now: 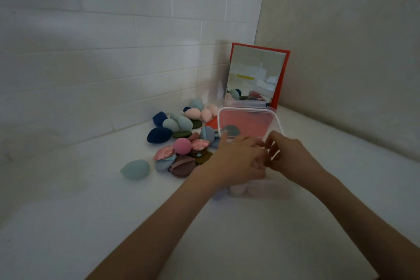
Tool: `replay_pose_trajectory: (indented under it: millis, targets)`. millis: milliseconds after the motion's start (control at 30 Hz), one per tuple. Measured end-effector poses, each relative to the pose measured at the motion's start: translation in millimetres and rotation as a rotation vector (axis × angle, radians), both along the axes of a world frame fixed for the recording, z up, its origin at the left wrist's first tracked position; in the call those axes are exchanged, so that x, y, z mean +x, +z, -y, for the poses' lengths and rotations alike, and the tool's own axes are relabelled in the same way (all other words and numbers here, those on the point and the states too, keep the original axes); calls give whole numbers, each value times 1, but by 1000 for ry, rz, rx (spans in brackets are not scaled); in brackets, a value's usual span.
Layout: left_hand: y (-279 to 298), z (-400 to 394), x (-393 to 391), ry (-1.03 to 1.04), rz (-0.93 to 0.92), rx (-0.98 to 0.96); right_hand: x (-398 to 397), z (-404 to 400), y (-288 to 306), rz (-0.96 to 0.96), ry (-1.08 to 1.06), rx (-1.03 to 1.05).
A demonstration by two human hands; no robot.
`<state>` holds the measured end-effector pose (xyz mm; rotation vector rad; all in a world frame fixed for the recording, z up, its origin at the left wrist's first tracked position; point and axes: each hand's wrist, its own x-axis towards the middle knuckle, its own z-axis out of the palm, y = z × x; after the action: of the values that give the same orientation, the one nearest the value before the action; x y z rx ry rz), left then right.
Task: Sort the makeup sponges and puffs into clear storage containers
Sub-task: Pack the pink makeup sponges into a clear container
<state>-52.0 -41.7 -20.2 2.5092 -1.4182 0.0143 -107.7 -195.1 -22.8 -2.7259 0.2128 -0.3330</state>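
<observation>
A clear container (254,190) holding pale pink sponges stands on the white counter, mostly hidden under my hands. Above it a clear lid (276,120) with a white rim tilts up toward the far side. My left hand (238,161) grips the lid's near edge, and my right hand (288,154) pinches that edge beside it. Left of the container lies a pile of loose pieces: navy sponges (159,135), teal sponges (171,125), pink sponges (193,113), a round pink sponge (181,145), patterned pink puffs (164,152) and a brown puff (183,166).
One pale blue sponge (135,169) lies apart at the pile's near left. A red-framed mirror (256,73) leans in the corner, with a second clear container (245,104) at its foot. Tiled wall (113,52) runs along the left and back.
</observation>
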Motion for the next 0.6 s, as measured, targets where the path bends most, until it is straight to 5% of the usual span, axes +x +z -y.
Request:
replay_pose_trajectory:
  millis: [267, 400, 600]
  targets:
    - [0, 5, 5, -79, 33, 105, 4, 4, 9, -60, -53, -46]
    - [3, 6, 4, -56, -5, 91, 25, -16, 38, 192, -135, -71]
    - [5, 1, 4, 42, -14, 44, 100, -73, 52, 221, 150, -21]
